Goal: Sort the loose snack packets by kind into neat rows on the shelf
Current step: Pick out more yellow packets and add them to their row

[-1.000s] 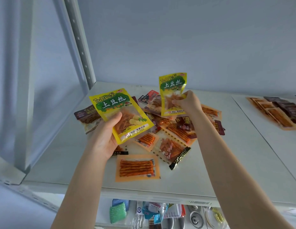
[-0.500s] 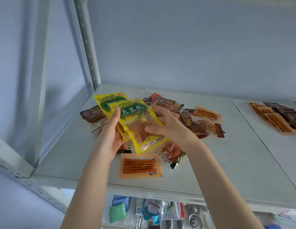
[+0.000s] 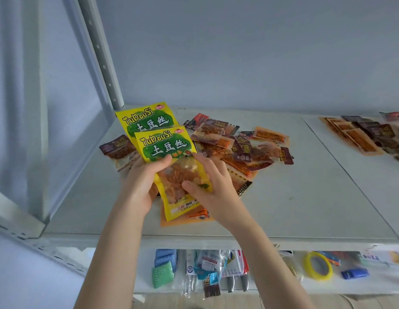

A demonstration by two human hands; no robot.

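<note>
Both hands on the pair, centre-left of frame. Our left hand (image 3: pixel 138 186) gripped two yellow-and-green plastic TuDouSi packets, fanned and lifted over the pale grey metal shelf (image 3: pixel 283 197). The front packet (image 3: pixel 169 150) overlapped the lower half of the rear packet (image 3: pixel 145 119). Left thumb was clamped across the front packet's face, the fingers curled behind, mostly hidden.

Our right hand (image 3: pixel 214 190) was on the front packet's right edge, fingers (image 3: pixel 199 158) fairly straight and loosely spread. Thumb lay on the clear window, forefinger tip on the green label.

A flat orange packet of red sticks (image 3: pixel 187 219) lay on the shelf under the held pair, mostly covered. The loose pile of brown and orange snack packets (image 3: pixel 243 148) sat mid-frame, just right of our hands, jumbled and overlapping. The sorted rows of orange and brown packets (image 3: pixel 361 134) lay at the right edge, well apart from the pile.

On the lower shelf at the bottom of frame were a yellow tape roll (image 3: pixel 319 265) and a green sponge pack (image 3: pixel 162 276).
</note>
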